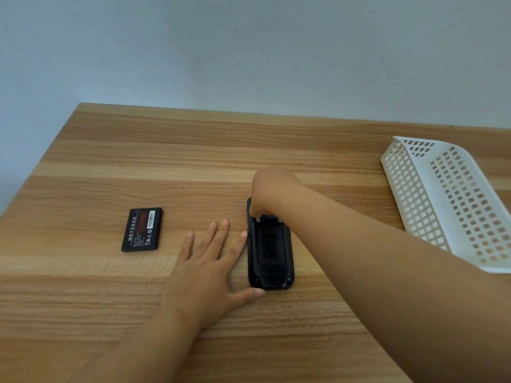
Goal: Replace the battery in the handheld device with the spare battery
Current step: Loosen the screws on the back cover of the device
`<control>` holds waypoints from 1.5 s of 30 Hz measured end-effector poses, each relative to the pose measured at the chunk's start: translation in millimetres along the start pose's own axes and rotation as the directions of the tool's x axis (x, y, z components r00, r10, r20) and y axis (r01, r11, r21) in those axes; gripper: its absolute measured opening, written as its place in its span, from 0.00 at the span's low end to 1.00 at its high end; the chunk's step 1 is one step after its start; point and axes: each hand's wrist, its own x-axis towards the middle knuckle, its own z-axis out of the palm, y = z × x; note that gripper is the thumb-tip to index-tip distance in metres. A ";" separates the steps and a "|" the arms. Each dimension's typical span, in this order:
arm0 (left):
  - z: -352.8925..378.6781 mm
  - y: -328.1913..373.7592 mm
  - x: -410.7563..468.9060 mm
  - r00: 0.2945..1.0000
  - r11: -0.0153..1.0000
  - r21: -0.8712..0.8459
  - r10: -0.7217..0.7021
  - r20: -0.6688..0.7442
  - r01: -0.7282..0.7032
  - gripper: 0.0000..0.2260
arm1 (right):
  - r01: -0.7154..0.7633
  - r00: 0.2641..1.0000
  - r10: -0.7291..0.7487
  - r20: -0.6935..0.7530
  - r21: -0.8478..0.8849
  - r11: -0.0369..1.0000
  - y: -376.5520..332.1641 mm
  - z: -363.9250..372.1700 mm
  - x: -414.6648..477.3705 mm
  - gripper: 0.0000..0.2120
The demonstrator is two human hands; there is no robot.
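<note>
A black handheld device (270,251) lies back side up on the wooden table (138,161), lengthwise away from me. My left hand (213,264) rests flat on the table against the device's left edge, fingers spread, thumb at its near corner. My right hand (272,189) is curled over the device's far end, fingertips pressing down near two small screws; what the fingers touch is hidden. A black spare battery (142,229) with printed label lies flat to the left of my left hand, apart from it.
A white perforated plastic basket (448,200) lies tipped on its side at the table's right edge, near my right forearm. A pale wall stands behind the table's far edge.
</note>
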 end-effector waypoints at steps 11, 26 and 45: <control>0.5 0.3 0.0 1.000 1.000 -0.020 -0.002 0.005 0.002 0.41 | 0.008 0.997 0.007 -0.079 0.185 0.983 -9.2 11.9 -4.0 0.08; 0.0 0.0 0.1 1.000 1.000 -0.011 -0.002 0.010 0.002 0.41 | -0.013 0.998 0.019 -0.058 0.111 0.994 -5.3 11.9 2.0 0.15; -1.8 0.8 0.7 1.000 1.000 -0.013 -0.013 0.016 0.014 0.40 | 0.231 0.969 -0.190 -0.161 0.298 0.926 56.5 89.1 -60.8 0.49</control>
